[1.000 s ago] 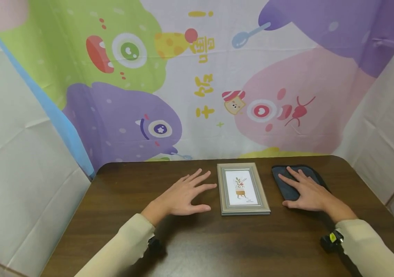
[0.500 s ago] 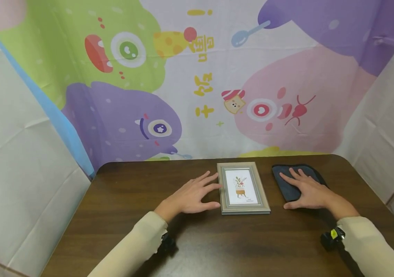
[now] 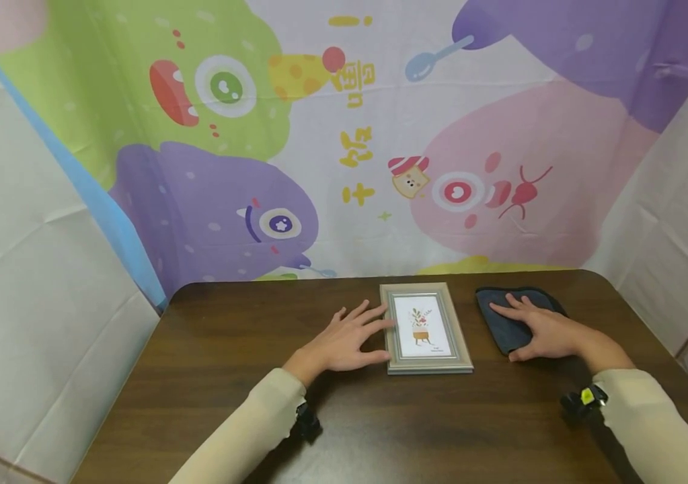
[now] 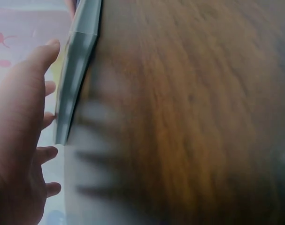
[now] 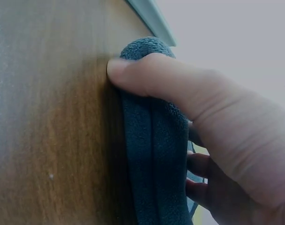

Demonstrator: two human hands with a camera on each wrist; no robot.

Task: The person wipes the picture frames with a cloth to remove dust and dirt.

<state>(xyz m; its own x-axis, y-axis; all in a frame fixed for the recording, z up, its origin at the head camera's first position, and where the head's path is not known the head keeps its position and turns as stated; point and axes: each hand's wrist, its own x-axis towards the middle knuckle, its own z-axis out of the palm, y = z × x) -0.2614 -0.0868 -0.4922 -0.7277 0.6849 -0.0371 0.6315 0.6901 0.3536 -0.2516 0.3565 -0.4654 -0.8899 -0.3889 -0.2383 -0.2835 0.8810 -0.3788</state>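
A picture frame [image 3: 425, 329] with a pale moulding and a potted-plant print lies flat on the table. My left hand [image 3: 344, 346] reaches in from its left, fingers spread and fingertips overlapping the left moulding. In the left wrist view the thumb and fingers [image 4: 47, 154] stand beside the frame's edge [image 4: 76, 65]. To the right lies a folded dark blue cloth [image 3: 497, 329] with a dark border. My right hand [image 3: 552, 333] rests on it, fingers extended over the top. In the right wrist view, the thumb [image 5: 147, 75] lies across the edge of the thick, fuzzy cloth [image 5: 151, 140].
The dark wooden table [image 3: 380, 430] has rounded far corners. Behind it hangs a cartoon-printed curtain [image 3: 344, 249], and pale panels [image 3: 29, 222] stand on both sides. A small camera sits on each wrist, just below the sleeves.
My left hand has moved right, from beside the frame to over its left edge. The right hand's fingers have drawn slightly closer together on the cloth. Frame and cloth stay in place.
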